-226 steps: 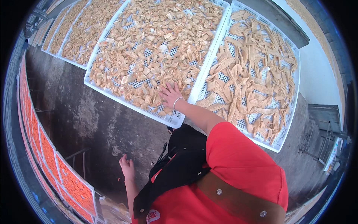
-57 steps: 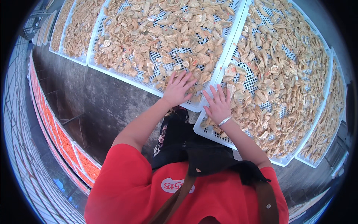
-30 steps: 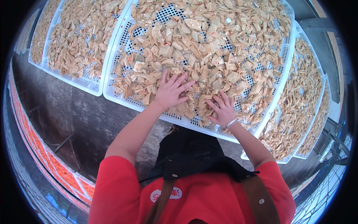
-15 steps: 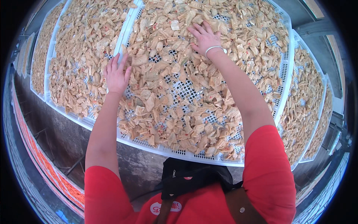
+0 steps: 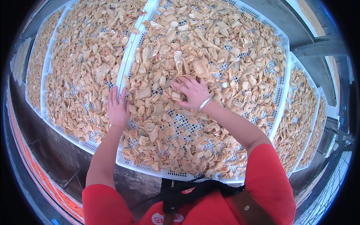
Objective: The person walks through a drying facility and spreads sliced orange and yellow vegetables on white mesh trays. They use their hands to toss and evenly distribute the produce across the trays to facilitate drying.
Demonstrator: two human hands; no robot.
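Pale tan, wrinkled dried slices (image 5: 143, 93), flecked with red bits, lie over a white perforated plastic tray (image 5: 135, 41). Their exact kind I cannot make out. My right hand (image 5: 195, 93), a silvery bracelet at its wrist, lies spread on the slices in the middle of this tray, its fingertips among them. Just beyond those fingers is a larger flat slice (image 5: 201, 68). At the tray's left rim, my left hand (image 5: 119, 109) rests with fingers stretched out and apart, touching slices there. Neither hand grips anything that I can see.
More white trays of the same slices stand on both sides: a left tray (image 5: 88, 67) abutting this one and a right tray (image 5: 300, 108). Mesh shows through a thin patch (image 5: 183, 125) near me. A black bag (image 5: 198, 191) hangs at my waist by the front edge.
My right hand has come nearer to me and a little left over the slices. My left hand stays by the left rim. The whole view has shifted, so the trays sit lower.
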